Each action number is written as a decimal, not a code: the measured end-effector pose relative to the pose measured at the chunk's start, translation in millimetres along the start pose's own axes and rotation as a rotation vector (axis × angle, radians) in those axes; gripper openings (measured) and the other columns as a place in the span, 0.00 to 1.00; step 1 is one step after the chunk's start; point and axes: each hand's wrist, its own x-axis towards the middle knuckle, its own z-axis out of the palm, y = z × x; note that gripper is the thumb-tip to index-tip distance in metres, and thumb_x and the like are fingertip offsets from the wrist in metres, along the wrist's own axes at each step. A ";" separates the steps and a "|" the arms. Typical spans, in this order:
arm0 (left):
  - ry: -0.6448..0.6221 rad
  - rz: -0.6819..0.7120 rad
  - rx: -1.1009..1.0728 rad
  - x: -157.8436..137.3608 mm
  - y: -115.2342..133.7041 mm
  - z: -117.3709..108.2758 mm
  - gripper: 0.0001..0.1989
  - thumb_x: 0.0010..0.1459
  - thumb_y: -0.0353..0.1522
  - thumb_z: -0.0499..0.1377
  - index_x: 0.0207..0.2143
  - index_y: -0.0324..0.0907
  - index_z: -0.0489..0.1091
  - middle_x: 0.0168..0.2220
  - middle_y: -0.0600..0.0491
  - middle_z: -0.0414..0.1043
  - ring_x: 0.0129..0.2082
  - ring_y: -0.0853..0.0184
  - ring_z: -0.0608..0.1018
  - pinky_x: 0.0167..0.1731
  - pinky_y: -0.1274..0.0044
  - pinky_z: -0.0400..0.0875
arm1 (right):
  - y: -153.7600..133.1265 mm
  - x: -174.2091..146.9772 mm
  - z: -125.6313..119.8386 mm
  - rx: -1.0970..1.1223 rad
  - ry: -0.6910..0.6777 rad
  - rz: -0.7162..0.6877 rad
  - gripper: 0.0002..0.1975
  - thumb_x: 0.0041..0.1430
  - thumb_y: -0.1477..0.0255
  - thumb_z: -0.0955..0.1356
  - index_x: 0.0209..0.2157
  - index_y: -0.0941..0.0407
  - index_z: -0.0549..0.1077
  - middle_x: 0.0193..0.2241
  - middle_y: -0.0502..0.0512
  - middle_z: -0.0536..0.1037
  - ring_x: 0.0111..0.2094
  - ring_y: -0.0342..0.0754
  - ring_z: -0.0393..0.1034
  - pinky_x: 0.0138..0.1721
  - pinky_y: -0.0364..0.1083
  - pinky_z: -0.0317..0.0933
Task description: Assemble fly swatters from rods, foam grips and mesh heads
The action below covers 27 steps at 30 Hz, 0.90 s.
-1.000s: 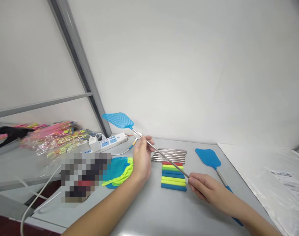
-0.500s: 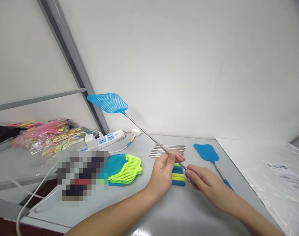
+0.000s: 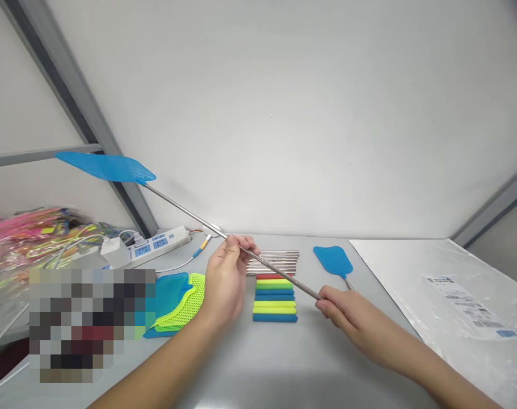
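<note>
A fly swatter with a blue mesh head and a thin metal rod slants across the view, its head up at the left. My left hand is closed around the middle of the rod. My right hand pinches the rod's lower end. Below the rod lie several red, green, yellow and blue handle grips in a column. Just behind them sits a row of metal rods, partly covered by my left hand. Another blue fly swatter lies beyond my right hand, which hides its lower part.
Loose blue and yellow-green swatter heads are piled at the left, beside a blurred-out patch. Behind stands a white power strip with cables. Bagged colourful items lie far left. A white plastic package covers the right side.
My hands have moved apart, and a longer stretch of rod shows between them. The swatter head has shifted left and tilted flatter. The camera view has turned somewhat to the right.
</note>
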 end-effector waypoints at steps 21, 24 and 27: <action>0.048 -0.016 -0.154 16.4 38.7 23.3 0.15 0.67 0.32 0.49 0.27 0.39 0.67 0.30 0.54 0.66 0.25 0.72 0.72 0.30 0.74 0.75 | 83.6 -100.6 -7.1 -0.605 0.362 0.015 0.14 0.70 0.62 0.55 0.32 0.51 0.62 0.23 0.48 0.76 0.23 0.50 0.72 0.23 0.45 0.55; 0.101 0.000 -0.224 26.6 42.9 24.0 0.19 0.69 0.34 0.46 0.26 0.39 0.67 0.27 0.55 0.65 0.22 0.74 0.70 0.28 0.76 0.75 | 111.3 -121.2 -9.2 -0.596 0.423 0.139 0.17 0.69 0.58 0.56 0.31 0.51 0.65 0.23 0.49 0.76 0.23 0.51 0.72 0.24 0.47 0.60; 0.132 0.050 -0.272 36.3 51.0 18.4 0.21 0.70 0.36 0.44 0.26 0.40 0.67 0.24 0.57 0.63 0.21 0.74 0.69 0.29 0.76 0.76 | 152.8 -142.2 -1.9 -0.555 0.605 0.316 0.18 0.68 0.56 0.56 0.43 0.51 0.70 0.39 0.55 0.79 0.38 0.53 0.76 0.34 0.49 0.68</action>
